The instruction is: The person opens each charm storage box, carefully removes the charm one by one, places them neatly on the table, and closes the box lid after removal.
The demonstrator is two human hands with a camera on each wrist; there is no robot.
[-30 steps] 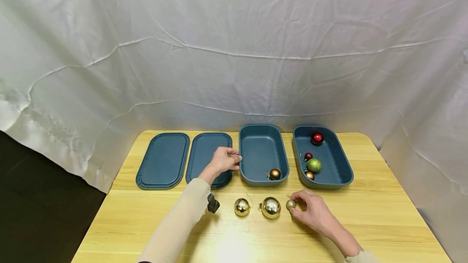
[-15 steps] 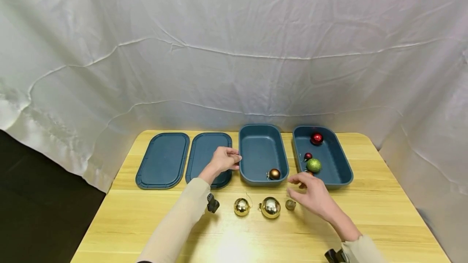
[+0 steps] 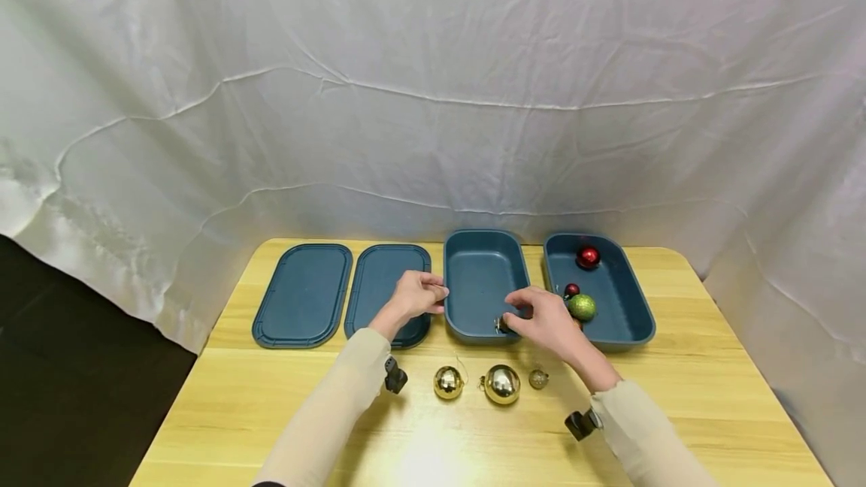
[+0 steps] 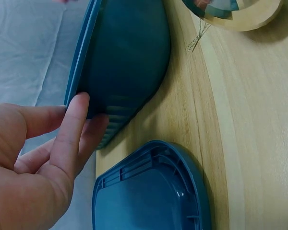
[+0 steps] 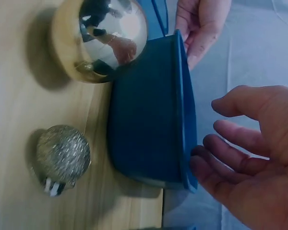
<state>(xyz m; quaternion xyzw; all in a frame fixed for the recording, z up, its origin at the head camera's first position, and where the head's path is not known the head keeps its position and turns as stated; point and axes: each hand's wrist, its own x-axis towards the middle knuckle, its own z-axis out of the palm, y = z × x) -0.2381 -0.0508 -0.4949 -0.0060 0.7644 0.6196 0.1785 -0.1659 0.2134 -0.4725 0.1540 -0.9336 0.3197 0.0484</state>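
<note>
My left hand (image 3: 414, 296) pinches the left rim of a blue plastic box (image 3: 482, 276); the left wrist view shows the thumb and fingers (image 4: 74, 120) on either side of the rim. Over the near right corner of that box is my right hand (image 3: 541, 322), its fingers loosely bent and holding nothing. Beneath it, a bronze Christmas bauble (image 3: 504, 324) in the box is mostly hidden. Three baubles lie on the table in front: a shiny gold bauble (image 3: 448, 382), a larger gold bauble (image 3: 502, 385) and a small glittery gold bauble (image 3: 538, 379).
A second blue box (image 3: 619, 307) on the right holds a red bauble (image 3: 588, 257), a small dark red one (image 3: 571, 290), a green glitter one (image 3: 582, 308) and a partly hidden one. Two blue lids (image 3: 303, 296) lie at left. A pale curtain (image 3: 433, 96) hangs behind the table.
My right hand has left the small glittery bauble, which stays on the table, and moved forward and left over the box. The left hand keeps its place at the rim.
</note>
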